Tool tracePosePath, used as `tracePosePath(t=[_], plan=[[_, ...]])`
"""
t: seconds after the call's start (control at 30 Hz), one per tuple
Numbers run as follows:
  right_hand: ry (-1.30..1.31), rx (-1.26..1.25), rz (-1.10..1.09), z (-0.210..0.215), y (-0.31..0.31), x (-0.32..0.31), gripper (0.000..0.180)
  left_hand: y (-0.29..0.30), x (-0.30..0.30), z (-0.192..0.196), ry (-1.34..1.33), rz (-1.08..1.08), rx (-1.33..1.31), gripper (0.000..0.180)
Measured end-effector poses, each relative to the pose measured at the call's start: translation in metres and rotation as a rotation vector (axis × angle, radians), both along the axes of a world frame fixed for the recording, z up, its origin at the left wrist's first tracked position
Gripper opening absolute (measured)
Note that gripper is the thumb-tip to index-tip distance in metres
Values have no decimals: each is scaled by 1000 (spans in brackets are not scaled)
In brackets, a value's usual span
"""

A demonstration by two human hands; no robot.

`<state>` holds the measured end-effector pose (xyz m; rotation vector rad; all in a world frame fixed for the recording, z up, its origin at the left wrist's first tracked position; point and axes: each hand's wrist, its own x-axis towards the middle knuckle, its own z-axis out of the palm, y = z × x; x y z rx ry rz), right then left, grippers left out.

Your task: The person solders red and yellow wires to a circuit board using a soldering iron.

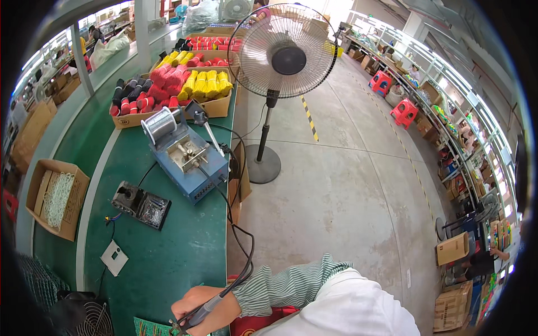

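Note:
My right hand (208,311) is closed around the grey handle of a soldering iron (208,307) at the lower edge of the view. Its black cable (250,246) rises along the bench edge toward a blue machine (193,162) with a solder wire spool (161,124) on top. Just beneath and left of the hand lies a green circuit board (150,326), partly cut off by the frame. The iron's tip is close to the board, but whether they touch I cannot tell. A striped sleeve (291,288) covers my right forearm. My left hand is out of view.
On the green bench (190,241) stand a black soldering stand (141,204), a white square plate (114,258) and a carton of red, yellow and black wire bundles (224,106). A carton of pale wires (58,196) sits left. A pedestal fan (269,162) stands beyond the bench edge.

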<state>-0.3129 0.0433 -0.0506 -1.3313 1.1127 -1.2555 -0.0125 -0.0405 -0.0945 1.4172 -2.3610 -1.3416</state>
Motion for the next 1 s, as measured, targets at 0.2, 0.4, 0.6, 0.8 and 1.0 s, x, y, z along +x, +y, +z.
tracePosePath(t=[0.2, 0.4, 0.6, 0.8, 1.0], plan=[[0, 8, 19, -3, 0, 0, 24, 17, -54, 62, -198, -1, -280, 21], [-12, -46, -36, -12, 0, 7, 23, 5, -41, 64, -147, -221, -481, 19], [42, -199, -9, 6, 2, -2, 18, 10, -18, 79, -69, 151, -674, 4], [214, 20, -135, 7, 5, -14, 18, 3, -68, 77, -1, 23, -486, 9], [204, 44, -76, 7, -5, -4, 20, 4, -59, 51, 12, 46, -410, 10]])
